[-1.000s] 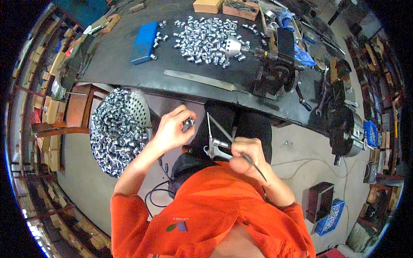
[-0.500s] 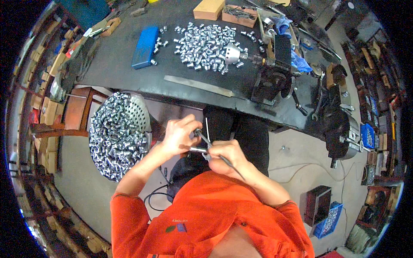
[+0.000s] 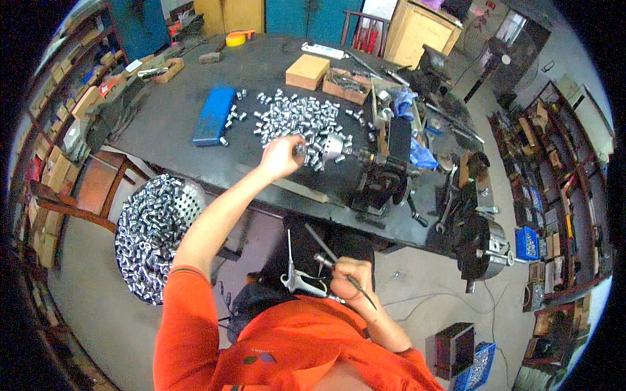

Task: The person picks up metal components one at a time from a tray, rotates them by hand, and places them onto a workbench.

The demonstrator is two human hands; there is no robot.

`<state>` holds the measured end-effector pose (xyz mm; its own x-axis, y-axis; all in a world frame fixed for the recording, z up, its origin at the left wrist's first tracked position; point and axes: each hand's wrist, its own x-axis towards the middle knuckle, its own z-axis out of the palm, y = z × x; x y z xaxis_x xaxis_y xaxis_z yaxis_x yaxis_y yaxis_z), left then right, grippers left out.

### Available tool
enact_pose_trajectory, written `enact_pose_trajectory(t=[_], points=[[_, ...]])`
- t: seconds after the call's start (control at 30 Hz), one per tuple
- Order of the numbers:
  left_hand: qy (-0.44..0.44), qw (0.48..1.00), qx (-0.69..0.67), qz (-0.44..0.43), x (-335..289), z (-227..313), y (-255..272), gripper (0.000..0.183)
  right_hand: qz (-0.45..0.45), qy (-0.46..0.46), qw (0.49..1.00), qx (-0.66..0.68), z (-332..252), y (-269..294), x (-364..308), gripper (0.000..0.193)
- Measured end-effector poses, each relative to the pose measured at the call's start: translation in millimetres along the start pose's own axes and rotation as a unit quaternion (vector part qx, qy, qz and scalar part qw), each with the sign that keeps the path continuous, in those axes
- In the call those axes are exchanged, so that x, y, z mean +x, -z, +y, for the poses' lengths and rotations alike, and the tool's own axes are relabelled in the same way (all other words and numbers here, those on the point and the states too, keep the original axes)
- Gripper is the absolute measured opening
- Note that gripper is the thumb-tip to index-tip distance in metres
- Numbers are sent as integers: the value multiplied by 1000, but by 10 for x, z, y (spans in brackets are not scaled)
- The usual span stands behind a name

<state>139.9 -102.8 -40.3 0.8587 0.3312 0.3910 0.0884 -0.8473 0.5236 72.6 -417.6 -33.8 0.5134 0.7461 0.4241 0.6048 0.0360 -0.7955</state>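
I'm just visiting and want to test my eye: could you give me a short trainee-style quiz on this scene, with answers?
1. True or false: the left hand is over the dark workbench.
2. Which hand grips the thin rod-like tool? a) left hand b) right hand c) neither
3. What colour is the oblong block beside the loose metal fittings?

Key: 1 true; 2 b; 3 blue.

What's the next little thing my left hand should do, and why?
I'd probably ease the small metal piece down and let go, clear of the holed silver cone: your left hand seems to pinch it at the near edge of the pile of metal fittings, while your right hand is busy gripping a slim rod above your lap.
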Motion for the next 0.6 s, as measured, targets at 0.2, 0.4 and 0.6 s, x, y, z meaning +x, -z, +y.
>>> enact_pose_trajectory(t=[0.2, 0.4, 0.6], points=[[75, 951, -300, 4, 324, -66, 405, 37, -32, -40, 999, 13, -10, 3, -50, 19], [133, 982, -131, -35, -871, -661, 1144, 24, 34, -62, 997, 12, 206, -129, -304, 17], [204, 951, 183, -146, -2073, -1423, 1679, 36, 12, -80, 997, 15, 214, -157, -262, 18]])
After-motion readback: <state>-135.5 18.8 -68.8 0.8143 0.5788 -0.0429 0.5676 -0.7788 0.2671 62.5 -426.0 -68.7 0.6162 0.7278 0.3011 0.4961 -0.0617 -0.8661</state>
